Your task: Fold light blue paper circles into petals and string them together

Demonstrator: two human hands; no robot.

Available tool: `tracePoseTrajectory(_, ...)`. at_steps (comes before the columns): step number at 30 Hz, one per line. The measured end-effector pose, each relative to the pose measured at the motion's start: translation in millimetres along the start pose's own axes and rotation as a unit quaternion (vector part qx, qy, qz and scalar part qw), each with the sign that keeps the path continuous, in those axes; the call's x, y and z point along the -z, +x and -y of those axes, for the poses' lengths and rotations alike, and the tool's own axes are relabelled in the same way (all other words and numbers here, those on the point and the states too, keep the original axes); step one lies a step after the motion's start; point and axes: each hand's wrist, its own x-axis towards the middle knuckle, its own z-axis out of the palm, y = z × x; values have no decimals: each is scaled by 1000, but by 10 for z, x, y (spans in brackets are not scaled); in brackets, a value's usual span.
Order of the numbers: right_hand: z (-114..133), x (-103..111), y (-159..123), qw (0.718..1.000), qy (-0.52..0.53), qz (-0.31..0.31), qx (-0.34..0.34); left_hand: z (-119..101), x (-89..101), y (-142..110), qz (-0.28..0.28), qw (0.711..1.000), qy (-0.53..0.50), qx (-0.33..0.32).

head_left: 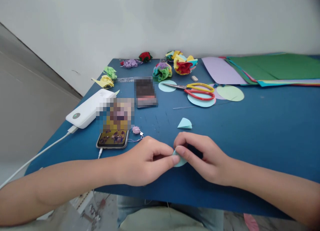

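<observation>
Between my two hands, just over the near part of the blue table, is a small piece of light blue paper. My left hand pinches its left side with thumb and forefinger. On its upper right, the fingers of my right hand are closed on the same paper, covering much of it. How it is folded under the fingertips I cannot tell. Just beyond my right hand lies another light blue paper, folded into a wedge.
Scissors with yellow and red handles lie across paper circles. Coloured sheets are stacked at the back right. Crumpled paper flowers stand at the back. A cabled power bank and phone lie left on the table.
</observation>
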Motion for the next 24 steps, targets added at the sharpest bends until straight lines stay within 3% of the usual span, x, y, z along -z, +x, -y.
tracePoseTrajectory(5, -36, -19, -19, 1000, -8, -22, 19, 48, -17, 10, -14, 999, 15, 25)
tracePoseTrajectory(10, -53, -36, -43, 999, -16, -29, 32, -12, -15, 11, 11, 998, 22, 58)
tracePoseTrajectory(17, -69, -40, -20, 998, -57, 4, 24, 93, -42, 18, -16, 998, 59, -24)
tracePoseTrajectory(24, -141, -42, -34, 995, -62, 37, 65, 141, -80, -44, -36, 994, 69, -82)
